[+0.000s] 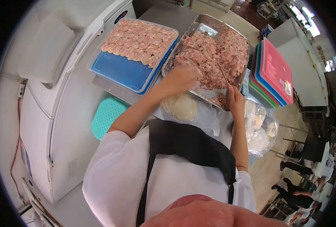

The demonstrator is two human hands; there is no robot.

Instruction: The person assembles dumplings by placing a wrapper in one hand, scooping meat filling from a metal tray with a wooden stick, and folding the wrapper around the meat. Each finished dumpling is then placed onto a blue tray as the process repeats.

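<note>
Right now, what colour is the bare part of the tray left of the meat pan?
Blue; the tray shows best in the head view.

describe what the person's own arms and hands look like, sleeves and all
The left hand and right hand are ungloved, with no markings visible. Both forearms are bare below short, plain white sleeves. A black apron is worn over the white top.

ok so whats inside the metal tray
Pinkish minced meat and part of a thin utensil. Bare metal shows at the tray's far end; meat hides most of the bottom, and the left hand covers some meat.
</note>
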